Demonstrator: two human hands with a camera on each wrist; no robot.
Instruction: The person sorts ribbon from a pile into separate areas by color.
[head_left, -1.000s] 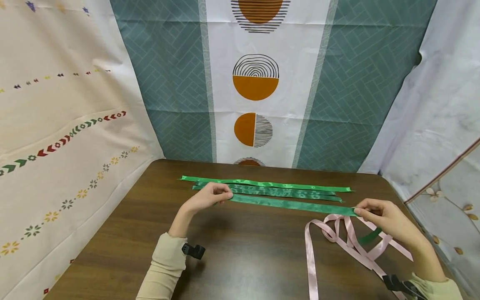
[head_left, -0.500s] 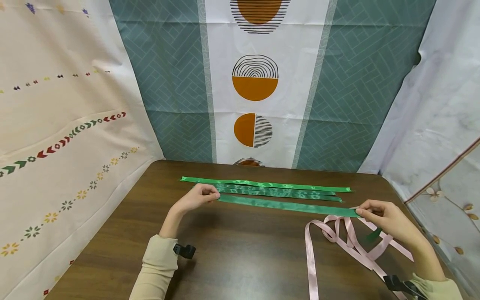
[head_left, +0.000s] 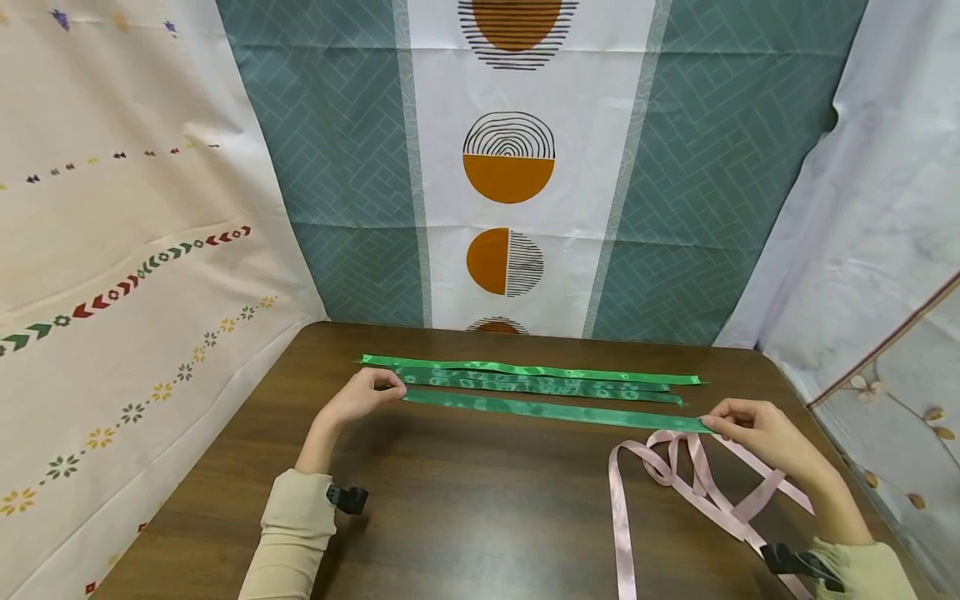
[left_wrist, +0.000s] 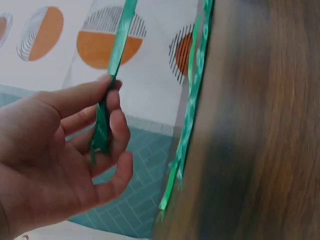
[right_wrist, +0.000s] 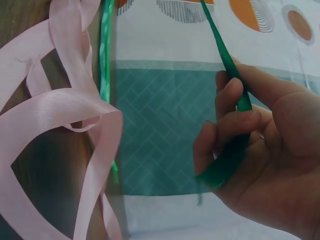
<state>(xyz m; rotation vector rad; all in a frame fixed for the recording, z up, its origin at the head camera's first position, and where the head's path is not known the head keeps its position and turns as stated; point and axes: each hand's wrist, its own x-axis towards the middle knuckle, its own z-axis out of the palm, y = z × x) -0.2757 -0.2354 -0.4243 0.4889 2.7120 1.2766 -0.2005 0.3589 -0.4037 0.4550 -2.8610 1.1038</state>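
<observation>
A dark green satin ribbon (head_left: 551,410) is stretched nearly level between the two hands, above the table. The left hand (head_left: 360,396) pinches it near one end between thumb and index finger; in the left wrist view a short tail (left_wrist: 101,131) hangs inside the palm. On the other side the right hand (head_left: 765,433) pinches the ribbon, and its loose end (right_wrist: 227,162) lies against the curled fingers in the right wrist view. Just beyond are laid-out strips: a bright green ribbon (head_left: 525,369) at the back and darker green ribbons (head_left: 536,383) in front of it.
A loosely looped pink ribbon (head_left: 705,496) lies on the brown wooden table (head_left: 465,508) below the right hand. Patterned cloths hang behind the table (head_left: 348,167) and along its left (head_left: 150,275) and right sides (head_left: 885,208).
The left hand has moved leftward, so the stretch of ribbon between the hands is longer. The green tail below the right hand has drawn up out of sight in the head view.
</observation>
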